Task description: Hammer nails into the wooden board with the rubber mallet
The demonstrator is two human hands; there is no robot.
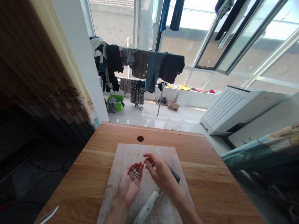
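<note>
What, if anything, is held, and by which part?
Your left hand cups metal fasteners loosely, by no single part; whether the right hand holds anything can't be told.

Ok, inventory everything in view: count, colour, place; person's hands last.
table: one, brown, foreground
board: one, greyish, on table
hammer: one, white and dark, on board
fasteners: several, silvery, in left hand
strip: one, white, lower left
laundry: many, mixed, mostly on rack
basket: one, green, floor
carton: one, brown, floor
panelled unit: one, white, right
curtains: two, cream and teal, either side
windows: several, mostly white-framed, background
left hand: one, bare, over board
right hand: one, bare, over board
</note>
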